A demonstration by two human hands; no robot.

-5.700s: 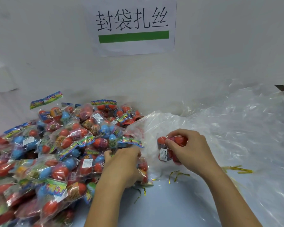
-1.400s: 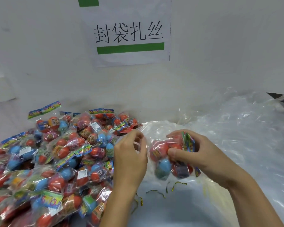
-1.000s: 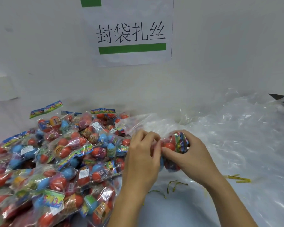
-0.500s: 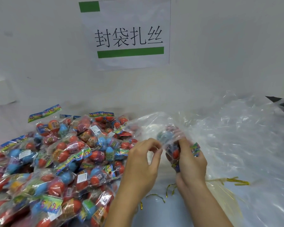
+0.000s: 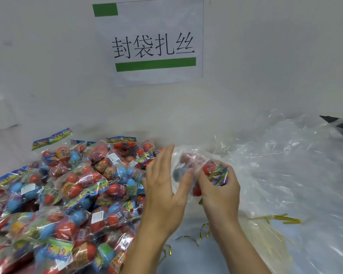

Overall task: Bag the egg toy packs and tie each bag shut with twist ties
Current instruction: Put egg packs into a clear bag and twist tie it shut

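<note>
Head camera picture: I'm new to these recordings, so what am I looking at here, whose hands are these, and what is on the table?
There is no machine here. A person wears one camera on the head, so the view looks forward and down over their own two bare hands.

The right hand grips an egg toy pack that sits inside a thin clear bag. The left hand is open, fingers straight, against the bag's left side.

On the left of the table lies a big pile of egg toy packs, red and blue eggs in printed wrappers. On the right is a heap of clear plastic bags. Gold twist ties lie near the hands, some straight, some curled. A paper sign with a green bar hangs on the wall behind.
</note>
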